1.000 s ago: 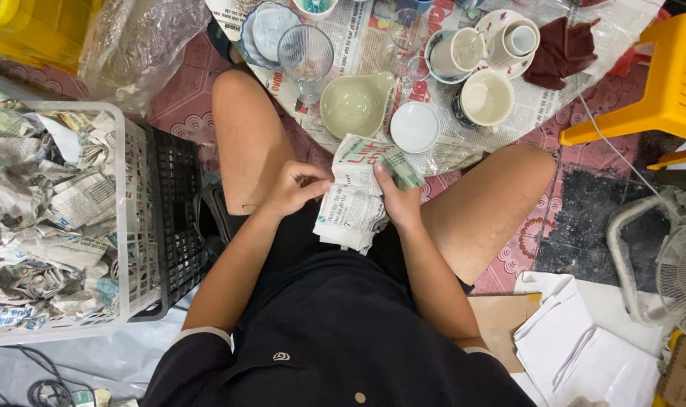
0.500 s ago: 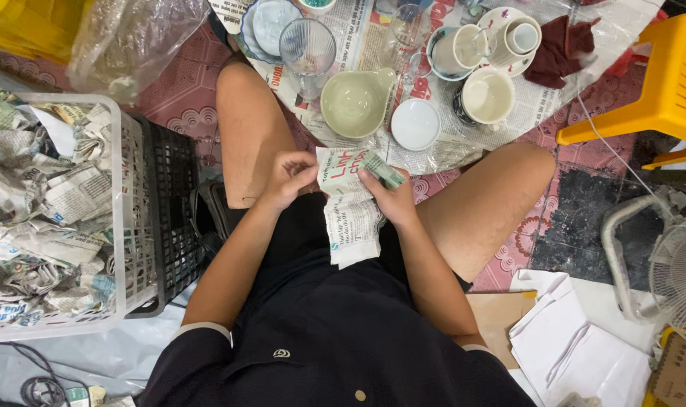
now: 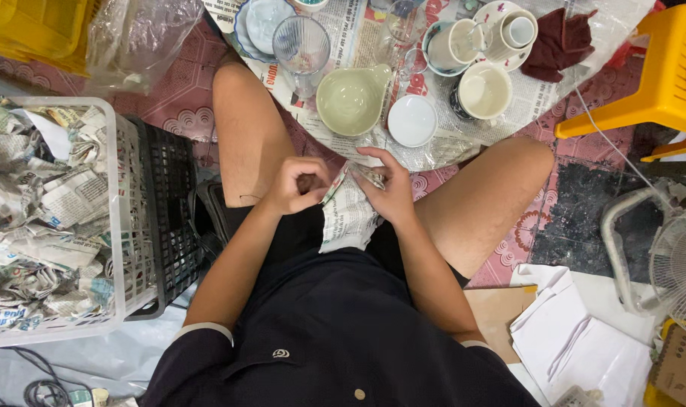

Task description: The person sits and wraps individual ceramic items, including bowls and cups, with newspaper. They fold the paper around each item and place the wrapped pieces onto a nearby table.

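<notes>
Holding a newspaper-wrapped bundle (image 3: 348,215) over the lap, both hands close on it: the left hand (image 3: 298,185) has its grip clenched on the paper's upper left edge, and the right hand (image 3: 390,192) has its grip pinching the top right, fingers spread over the wrap. Just beyond the grips, on newspaper spread over the floor, sit a pale green bowl (image 3: 350,99), a small white dish (image 3: 411,120) and a clear glass (image 3: 301,47). Left of the left grip stands a white basket (image 3: 124,226) of crumpled paper.
</notes>
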